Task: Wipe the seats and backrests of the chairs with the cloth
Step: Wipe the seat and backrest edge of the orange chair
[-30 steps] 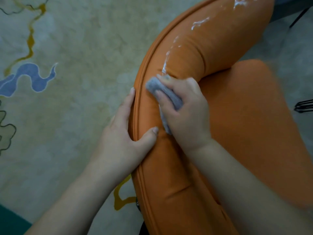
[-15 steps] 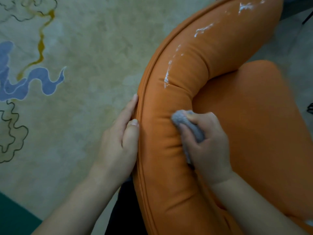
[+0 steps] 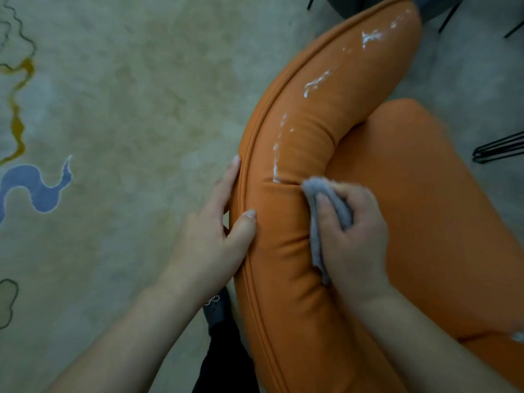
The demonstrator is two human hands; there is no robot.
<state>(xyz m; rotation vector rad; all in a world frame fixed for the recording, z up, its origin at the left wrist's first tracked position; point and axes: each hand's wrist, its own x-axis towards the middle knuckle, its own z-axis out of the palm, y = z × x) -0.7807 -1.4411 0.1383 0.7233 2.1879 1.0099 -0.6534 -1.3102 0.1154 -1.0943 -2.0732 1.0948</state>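
Observation:
An orange padded chair fills the right half of the head view, its curved backrest (image 3: 295, 154) arching from the bottom centre to the top right around the seat (image 3: 442, 211). White foam streaks (image 3: 314, 83) run along the top of the backrest. My right hand (image 3: 354, 239) grips a bunched grey cloth (image 3: 317, 211) and presses it on the inner side of the backrest, just below the lowest streak. My left hand (image 3: 218, 231) holds the outer edge of the backrest, fingers behind the piping and thumb on top.
A pale carpet (image 3: 127, 109) with blue, ochre and dark wavy lines covers the floor to the left. Black wire legs (image 3: 499, 147) of other furniture stand at the right edge, and more dark legs at the top right. Dark clothing (image 3: 224, 350) shows below the chair.
My right hand slid the cloth down the backrest from the lower foam streak, then stayed low on its inner side. My left hand kept its hold on the outer edge, thumb shifting slightly.

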